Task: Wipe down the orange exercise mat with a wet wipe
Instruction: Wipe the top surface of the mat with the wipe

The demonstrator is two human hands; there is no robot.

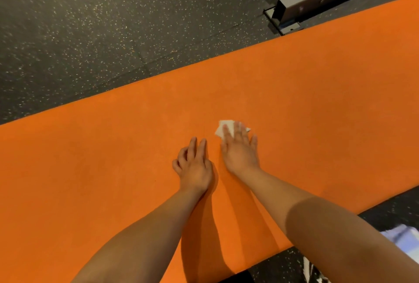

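The orange exercise mat (306,92) runs across the view from lower left to upper right on the floor. A small white wet wipe (223,126) lies flat on it near the middle. My right hand (239,150) presses down on the wipe, fingers stretched over it and covering most of it. Just to its left, my left hand (195,167) rests on the bare mat with its fingers spread and nothing in it.
Dark speckled rubber flooring (90,33) lies beyond the mat's far edge and at the lower right. The grey metal base of a gym machine (301,4) stands at the upper right, close to the mat. A pale blue and white cloth item (405,237) shows at the right edge.
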